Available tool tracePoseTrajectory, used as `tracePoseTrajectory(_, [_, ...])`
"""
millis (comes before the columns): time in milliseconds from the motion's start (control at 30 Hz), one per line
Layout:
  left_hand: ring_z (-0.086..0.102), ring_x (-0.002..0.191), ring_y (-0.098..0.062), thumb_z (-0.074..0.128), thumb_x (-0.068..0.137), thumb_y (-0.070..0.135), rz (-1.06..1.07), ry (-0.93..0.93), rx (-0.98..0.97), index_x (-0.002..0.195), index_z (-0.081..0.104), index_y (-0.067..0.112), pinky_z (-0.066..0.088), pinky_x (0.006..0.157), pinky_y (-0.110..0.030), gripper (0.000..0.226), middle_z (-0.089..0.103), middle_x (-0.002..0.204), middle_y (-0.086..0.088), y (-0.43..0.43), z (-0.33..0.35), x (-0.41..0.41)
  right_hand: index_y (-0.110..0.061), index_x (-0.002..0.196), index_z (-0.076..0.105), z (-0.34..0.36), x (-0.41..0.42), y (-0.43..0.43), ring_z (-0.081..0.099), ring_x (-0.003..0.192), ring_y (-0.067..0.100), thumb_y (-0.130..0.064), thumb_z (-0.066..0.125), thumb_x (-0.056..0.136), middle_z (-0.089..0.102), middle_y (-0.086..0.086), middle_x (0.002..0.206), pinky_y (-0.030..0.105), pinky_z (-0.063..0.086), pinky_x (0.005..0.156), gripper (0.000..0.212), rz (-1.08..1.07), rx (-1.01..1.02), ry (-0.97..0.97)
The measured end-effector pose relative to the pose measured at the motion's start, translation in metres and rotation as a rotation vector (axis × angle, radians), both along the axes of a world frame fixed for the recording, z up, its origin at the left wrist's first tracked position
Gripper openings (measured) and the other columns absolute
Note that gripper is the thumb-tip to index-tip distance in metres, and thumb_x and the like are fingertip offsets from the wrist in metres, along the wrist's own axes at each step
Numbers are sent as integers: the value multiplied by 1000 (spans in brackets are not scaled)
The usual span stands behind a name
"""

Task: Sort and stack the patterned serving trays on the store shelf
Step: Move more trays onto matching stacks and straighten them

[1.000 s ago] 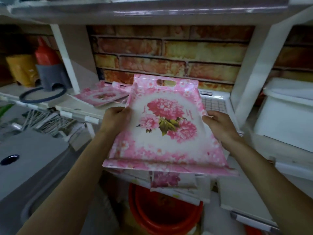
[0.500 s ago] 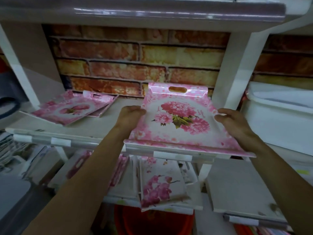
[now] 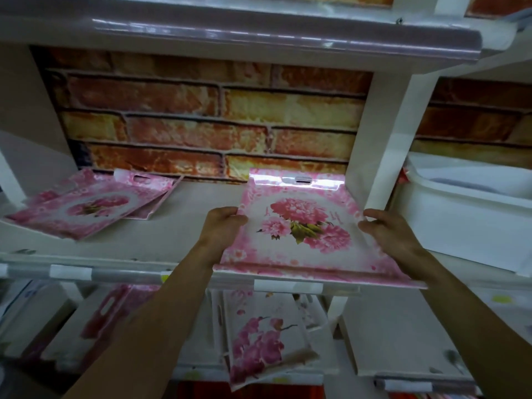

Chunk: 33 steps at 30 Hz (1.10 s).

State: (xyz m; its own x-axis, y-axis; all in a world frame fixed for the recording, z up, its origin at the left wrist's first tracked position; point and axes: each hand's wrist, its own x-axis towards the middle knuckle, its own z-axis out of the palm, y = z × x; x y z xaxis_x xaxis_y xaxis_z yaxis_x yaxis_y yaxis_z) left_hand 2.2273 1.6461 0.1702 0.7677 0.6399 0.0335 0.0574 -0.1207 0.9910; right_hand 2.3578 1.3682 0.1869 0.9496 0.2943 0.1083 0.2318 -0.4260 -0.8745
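A pink tray with a peony pattern (image 3: 299, 249) lies on the right part of the white shelf (image 3: 178, 234), its near edge over the shelf's front lip. My left hand (image 3: 223, 226) grips its left edge and my right hand (image 3: 388, 231) grips its right edge. A loose pile of similar pink flowered trays (image 3: 89, 205) lies at the shelf's left, fanned out and tilted. On the shelf below, more trays with a pink orchid pattern (image 3: 259, 341) lie partly overlapping.
A brick-patterned wall (image 3: 213, 119) backs the shelf. A white upright post (image 3: 377, 139) stands just right of the held tray. Past it sits a white plastic bin (image 3: 466, 214). An upper shelf edge (image 3: 230, 33) overhangs above. Price-tag holders (image 3: 70, 272) line the front lip.
Both hands carried the peony tray up and forward from in front of the shelf onto its right part. It now lies flatter and deeper in, close to the brick wall.
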Motion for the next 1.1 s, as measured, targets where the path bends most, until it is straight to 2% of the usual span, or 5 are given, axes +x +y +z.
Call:
tracePoseTrajectory(200, [56, 76, -21, 64, 85, 1, 12, -9, -22, 81, 67, 7, 43, 70, -30, 8, 61, 82, -11, -3, -13, 18, -9, 137, 52, -16, 31, 4, 59, 74, 13, -16, 58, 95, 63, 9, 105, 24, 41, 54, 44, -10, -56, -7])
tracePoseTrajectory(500, [53, 65, -15, 63, 86, 1, 79, 34, 3, 63, 60, 18, 41, 60, -22, 29, 58, 71, -3, -13, -28, 66, -8, 134, 56, -35, 86, -1, 63, 89, 26, -17, 60, 93, 65, 13, 114, 32, 49, 74, 42, -14, -85, -6])
tracePoseTrajectory(633, [59, 86, -23, 64, 87, 6, 98, 54, -20, 84, 69, 15, 46, 71, -27, 11, 65, 89, -5, -14, -40, 85, -7, 133, 56, -42, 104, -1, 59, 82, 18, -15, 57, 95, 65, 12, 107, 28, 45, 73, 40, 1, -128, -11])
tracePoseTrajectory(733, [62, 109, -27, 66, 87, 10, 122, 81, -11, 120, 66, 4, 46, 86, -29, 34, 66, 120, -12, -14, -47, 95, -8, 131, 58, -46, 115, 0, 58, 92, 24, -14, 58, 94, 64, 16, 120, 29, 44, 82, 38, -2, -159, -23])
tracePoseTrajectory(1100, [56, 72, -4, 62, 89, 2, 57, 29, 18, 88, 65, 19, 45, 63, -15, 17, 61, 81, 5, -12, -44, 120, -11, 134, 55, -54, 139, 0, 61, 96, 29, -17, 56, 93, 63, 16, 125, 29, 44, 79, 42, -30, -204, -2])
